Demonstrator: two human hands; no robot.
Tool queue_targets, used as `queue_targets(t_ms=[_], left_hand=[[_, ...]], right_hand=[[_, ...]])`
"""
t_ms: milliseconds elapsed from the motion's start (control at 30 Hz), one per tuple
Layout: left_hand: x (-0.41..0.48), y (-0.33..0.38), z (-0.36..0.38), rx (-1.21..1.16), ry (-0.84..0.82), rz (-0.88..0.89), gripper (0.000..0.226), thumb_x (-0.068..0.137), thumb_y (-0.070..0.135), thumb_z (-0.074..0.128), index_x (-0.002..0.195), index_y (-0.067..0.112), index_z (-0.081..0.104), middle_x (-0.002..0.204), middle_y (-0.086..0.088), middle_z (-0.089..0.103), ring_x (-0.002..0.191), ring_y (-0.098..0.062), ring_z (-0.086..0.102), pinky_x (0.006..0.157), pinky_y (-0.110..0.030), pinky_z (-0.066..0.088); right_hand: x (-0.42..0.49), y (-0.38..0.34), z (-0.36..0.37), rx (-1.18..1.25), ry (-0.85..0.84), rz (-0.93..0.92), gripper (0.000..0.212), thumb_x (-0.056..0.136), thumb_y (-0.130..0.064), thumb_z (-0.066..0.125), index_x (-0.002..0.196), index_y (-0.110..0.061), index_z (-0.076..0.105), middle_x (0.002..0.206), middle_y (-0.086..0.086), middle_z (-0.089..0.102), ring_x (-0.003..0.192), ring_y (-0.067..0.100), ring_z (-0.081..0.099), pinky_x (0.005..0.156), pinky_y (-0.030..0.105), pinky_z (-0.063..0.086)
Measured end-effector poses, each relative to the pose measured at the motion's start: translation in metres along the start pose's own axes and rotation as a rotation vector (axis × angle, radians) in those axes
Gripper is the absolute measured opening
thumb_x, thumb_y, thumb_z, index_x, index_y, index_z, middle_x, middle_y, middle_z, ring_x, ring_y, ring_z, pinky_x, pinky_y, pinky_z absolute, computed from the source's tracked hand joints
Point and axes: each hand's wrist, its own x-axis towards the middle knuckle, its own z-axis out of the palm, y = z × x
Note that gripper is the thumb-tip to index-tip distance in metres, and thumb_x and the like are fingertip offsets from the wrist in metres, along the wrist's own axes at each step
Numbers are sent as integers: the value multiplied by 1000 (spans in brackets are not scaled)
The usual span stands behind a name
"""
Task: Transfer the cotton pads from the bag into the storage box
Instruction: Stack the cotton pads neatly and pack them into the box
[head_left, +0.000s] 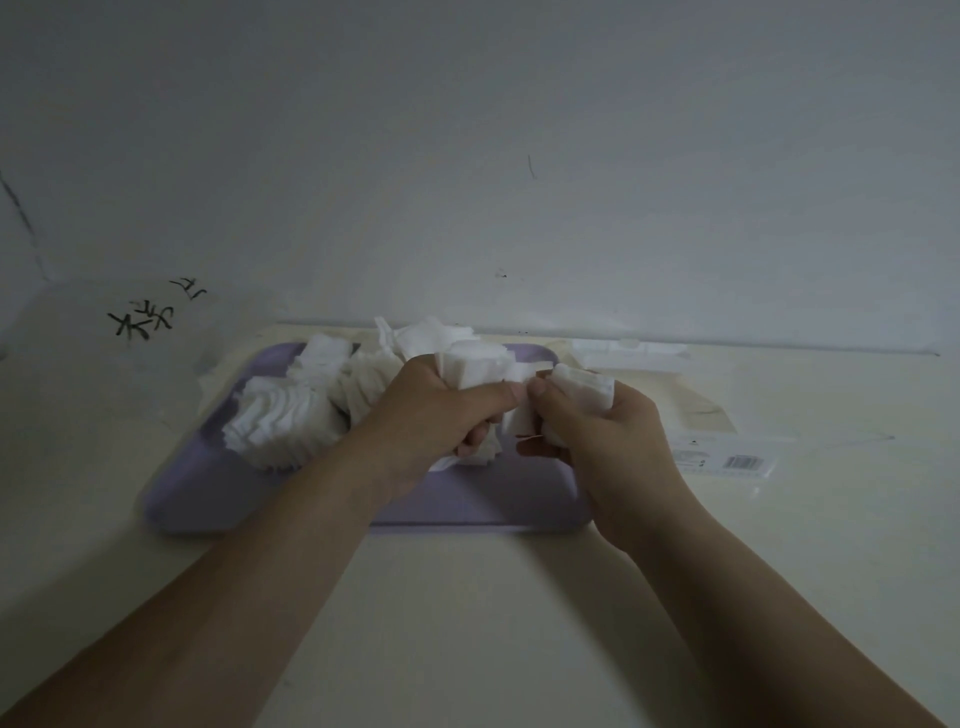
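Fluffy white cotton pads (280, 421), matt lilac tray (467, 499), glossy plastic bag (727, 452)

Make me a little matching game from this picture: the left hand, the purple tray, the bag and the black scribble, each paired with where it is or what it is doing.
Things:
1. left hand
2. purple tray
3. bag
4. black scribble

Places or states:
A. on the wall, at the left
B. grips a bunch of cotton pads
C. lies flat on the table, right of the tray
D. holds piles of pads

Pairs: 1-B, 2-D, 3-C, 4-A.
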Motion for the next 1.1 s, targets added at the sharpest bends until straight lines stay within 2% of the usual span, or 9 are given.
queue_targets(t_ms=[133,267,400,533,667,800,933,1100], left_hand=[[-2,1,1,-19,-31,0,13,92,13,76,82,8,69,62,-8,56,51,-17,44,47,-26,34],[-2,5,1,-194,12,-37,16,98,17,68,84,12,72,64,-5,63,55,-18,46,54,-27,34],[-5,3,-1,-50,-42,68,12,97,11,68,97,8,79,62,-8,57,54,-16,49,52,-27,40],[-7,3,-1,35,-40,148,24,99,8,64,81,19,76,56,-2,58,53,-13,51,52,-27,43],[-9,4,-2,44,-87,184,23,102,12,63,85,21,75,60,-3,58,57,-16,52,54,-29,45],[-10,4,-4,91,-119,212,31,104,10,60,82,27,72,59,-1,59,56,-17,51,57,-31,45],[-11,6,-4,158,-126,221,45,104,12,59,66,34,67,58,1,58,56,-17,50,56,-29,45],[-10,7,0,199,-106,192,36,105,19,58,69,24,61,59,-3,60,54,-15,54,59,-34,47]], right_hand=[[1,0,-1,-22,25,-20,8,98,-8,71,94,-7,78,78,5,77,73,17,73,67,36,63],[1,0,-3,39,-27,44,9,99,-7,69,100,-3,77,84,9,77,77,19,73,67,32,59],[-1,-2,-3,75,-119,90,13,100,-8,67,106,-3,77,93,12,80,83,22,76,67,33,60],[-1,-4,-3,100,-129,91,13,100,-7,67,103,-4,79,91,11,80,81,20,76,67,32,61],[-2,-5,-4,146,-157,115,14,101,-6,64,104,-3,78,90,8,81,80,17,77,64,29,60],[-1,-5,-4,160,-175,149,15,101,-5,64,106,-2,77,93,8,81,82,18,77,65,30,61],[0,-4,-6,152,-186,169,14,101,-5,64,105,-2,77,94,10,80,82,19,76,66,31,62],[0,-4,-5,143,-194,142,15,102,-6,62,104,-2,77,90,11,78,82,19,75,67,31,59]])
